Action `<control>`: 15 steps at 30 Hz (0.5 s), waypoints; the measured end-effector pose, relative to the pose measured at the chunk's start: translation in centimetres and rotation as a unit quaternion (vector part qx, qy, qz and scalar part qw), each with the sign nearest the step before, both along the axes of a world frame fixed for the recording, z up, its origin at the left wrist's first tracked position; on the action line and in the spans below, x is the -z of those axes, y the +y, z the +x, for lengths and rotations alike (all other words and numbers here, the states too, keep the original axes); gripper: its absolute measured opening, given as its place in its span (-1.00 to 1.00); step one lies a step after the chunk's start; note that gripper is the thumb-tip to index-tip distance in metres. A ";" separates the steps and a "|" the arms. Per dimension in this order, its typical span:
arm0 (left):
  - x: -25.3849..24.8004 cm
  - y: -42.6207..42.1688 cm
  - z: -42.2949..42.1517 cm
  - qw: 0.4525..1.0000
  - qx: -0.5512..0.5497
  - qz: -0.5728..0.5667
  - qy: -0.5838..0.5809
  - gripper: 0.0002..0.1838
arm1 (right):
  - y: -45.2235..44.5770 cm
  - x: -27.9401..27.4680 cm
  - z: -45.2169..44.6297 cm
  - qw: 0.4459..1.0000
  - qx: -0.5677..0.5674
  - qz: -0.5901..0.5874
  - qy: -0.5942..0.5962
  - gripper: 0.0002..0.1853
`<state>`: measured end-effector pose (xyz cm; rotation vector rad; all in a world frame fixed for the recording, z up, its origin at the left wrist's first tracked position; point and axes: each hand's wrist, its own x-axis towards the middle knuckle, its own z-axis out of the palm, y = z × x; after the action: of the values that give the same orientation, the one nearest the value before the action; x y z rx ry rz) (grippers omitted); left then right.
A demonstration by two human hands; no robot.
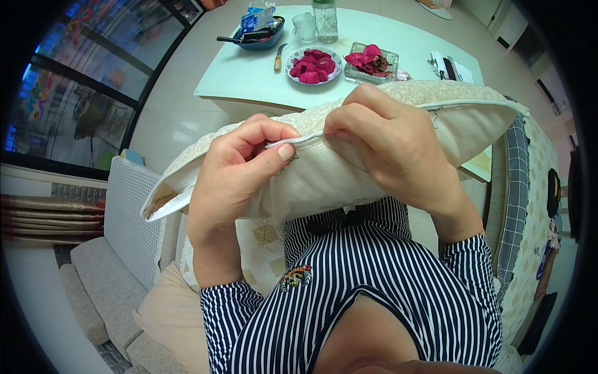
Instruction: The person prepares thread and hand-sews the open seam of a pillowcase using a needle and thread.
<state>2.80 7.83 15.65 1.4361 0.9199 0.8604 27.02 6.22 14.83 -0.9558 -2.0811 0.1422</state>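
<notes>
A cream cushion (386,181) lies across my lap, its zipped edge turned up toward me. Along that edge runs a white zipper (309,136), which gapes at the left corner of the cover. My left hand (240,165) pinches the zipper edge between thumb and fingers near the middle. Just to the right, my right hand (395,146) has its fingers closed on the same zipper edge. Whether a zipper pull is under the right fingertips is hidden.
Beyond the cushion stands a pale table (249,75) with a plate (290,75) of dark pink petals, a knife (278,59), a blue basket (261,43), a glass jar (326,22), a mug (304,28) and a glass dish (356,76) with a flower. A grey sofa (109,287) is at left.
</notes>
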 end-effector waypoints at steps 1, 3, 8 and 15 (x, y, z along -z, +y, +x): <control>0.0 0.1 0.0 1.000 0.000 0.000 0.000 -0.83 | 0.1 0.0 0.0 1.000 -0.002 0.006 -0.001 -0.84; 0.0 0.2 -0.1 1.000 0.003 0.008 0.006 -0.83 | 0.2 0.1 -0.1 1.000 -0.007 0.007 -0.003 -0.84; 0.0 0.0 0.0 1.000 -0.005 0.026 0.015 -0.82 | 0.9 0.6 -0.4 0.999 -0.020 0.046 0.005 -0.92; -1.1 -1.1 -0.5 0.988 -0.057 0.113 0.089 -0.81 | 0.6 -0.1 -0.5 0.998 0.016 0.052 -0.027 -0.82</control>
<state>2.26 6.76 16.76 1.6892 1.0731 0.9554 26.55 6.83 14.94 -0.9389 -2.1008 -0.0080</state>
